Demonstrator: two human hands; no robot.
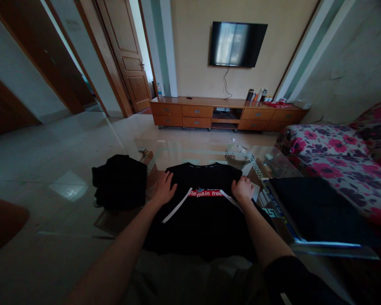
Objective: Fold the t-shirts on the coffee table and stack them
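Observation:
A black T-shirt (206,224) lies spread face up on the glass coffee table, neckline pointing away from me. Its chest carries a red strip reading "Remain free", with a white stripe slanting down on either side. My left hand (164,189) rests on the shirt's left shoulder edge, its fingers laid out and slightly apart. At the opposite shoulder, my right hand (243,189) has its fingers curled over the sleeve fabric; the fingertips are partly hidden. To the left sits a folded pile of black cloth (120,183). A flat, dark folded cloth (317,207) lies on the right.
The glass coffee table (178,151) has a patterned border. Beyond it stands a long wooden TV cabinet (195,111) with bottles on top, below a wall-mounted television (238,44). A flowered sofa (336,163) is at the right, and a wooden door (127,59) at the back left.

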